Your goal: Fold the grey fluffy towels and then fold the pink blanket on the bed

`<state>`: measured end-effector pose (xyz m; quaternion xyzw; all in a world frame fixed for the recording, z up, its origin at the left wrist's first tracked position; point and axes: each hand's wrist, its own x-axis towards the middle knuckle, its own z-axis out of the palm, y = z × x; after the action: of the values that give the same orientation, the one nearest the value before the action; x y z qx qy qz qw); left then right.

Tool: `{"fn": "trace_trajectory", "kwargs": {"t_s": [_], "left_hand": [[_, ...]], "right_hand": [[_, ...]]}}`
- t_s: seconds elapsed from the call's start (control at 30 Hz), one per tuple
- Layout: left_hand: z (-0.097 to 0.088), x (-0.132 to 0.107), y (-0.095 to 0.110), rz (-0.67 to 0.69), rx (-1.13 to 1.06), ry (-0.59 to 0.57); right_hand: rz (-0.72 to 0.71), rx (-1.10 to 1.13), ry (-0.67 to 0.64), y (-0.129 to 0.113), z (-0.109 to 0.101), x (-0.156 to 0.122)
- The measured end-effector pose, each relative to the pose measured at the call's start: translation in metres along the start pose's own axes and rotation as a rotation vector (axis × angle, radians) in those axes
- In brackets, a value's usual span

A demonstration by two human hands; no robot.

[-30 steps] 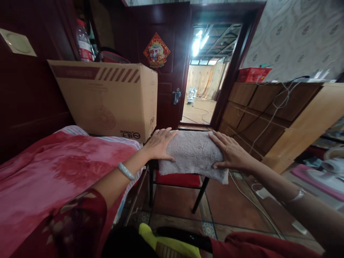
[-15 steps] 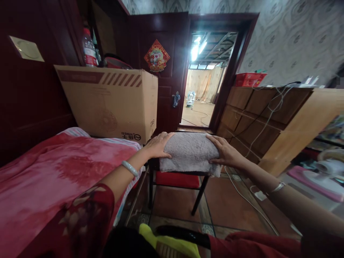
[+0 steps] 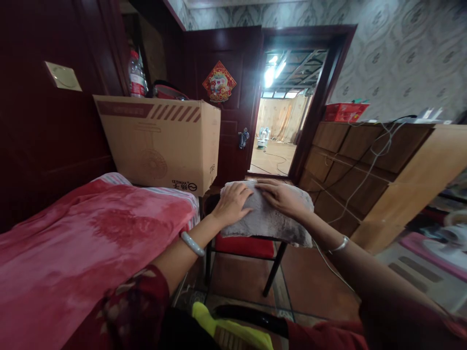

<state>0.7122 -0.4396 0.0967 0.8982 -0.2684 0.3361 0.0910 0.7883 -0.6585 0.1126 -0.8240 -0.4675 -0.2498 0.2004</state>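
A grey, fluffy towel-like cloth [image 3: 266, 221] lies draped over the top of a black-framed chair with a red seat [image 3: 244, 247]. My left hand [image 3: 233, 201] rests on the cloth's left part, fingers stretched out and pointing toward the middle. On the upper middle of the same cloth lies my right hand [image 3: 282, 197], palm down with its fingers extended to the left. The two hands are close together but apart. A pale bangle circles my left wrist and a silver one my right. Neither hand grips anything.
At left is a bed or surface with a pink-red blanket [image 3: 146, 214]; behind it stands a large cardboard box [image 3: 164, 141]. A wooden cabinet [image 3: 350, 165] with hanging cables stands at right. Yellow-green cloth [image 3: 233, 330] shows at the bottom, near an open doorway's tiled floor.
Both hands have moved inward from the cloth's side edges onto its top. The cloth now spreads wider and flatter over the chair. The view has shifted slightly.
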Motion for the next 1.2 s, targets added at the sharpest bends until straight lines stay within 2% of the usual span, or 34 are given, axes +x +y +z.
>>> {"fn": "trace_trajectory", "kwargs": {"t_s": [0.13,0.27,0.53,0.7,0.83,1.03,1.2], "left_hand": [[0.007,0.009,-0.001,-0.025,-0.016,-0.008],[0.005,0.012,-0.005,0.015,-0.023,0.000],[0.006,0.020,0.003,-0.198,-0.122,0.050],[0.006,0.021,0.002,-0.212,-0.144,0.024],[0.005,0.021,0.002,-0.187,-0.149,0.003],[0.006,0.023,0.000,-0.206,-0.192,-0.009],[-0.001,0.022,-0.002,-0.223,-0.372,0.039]], "right_hand": [[0.031,0.076,0.069,-0.001,0.014,0.005],[0.039,0.099,0.113,-0.001,0.016,0.003],[0.020,0.164,0.087,-0.001,0.013,0.005],[0.091,0.162,0.111,0.000,0.019,0.010],[0.150,0.142,0.082,0.004,0.022,0.016],[0.179,0.098,0.065,0.010,0.025,0.022],[0.222,0.038,0.025,0.010,0.024,0.026]]}}
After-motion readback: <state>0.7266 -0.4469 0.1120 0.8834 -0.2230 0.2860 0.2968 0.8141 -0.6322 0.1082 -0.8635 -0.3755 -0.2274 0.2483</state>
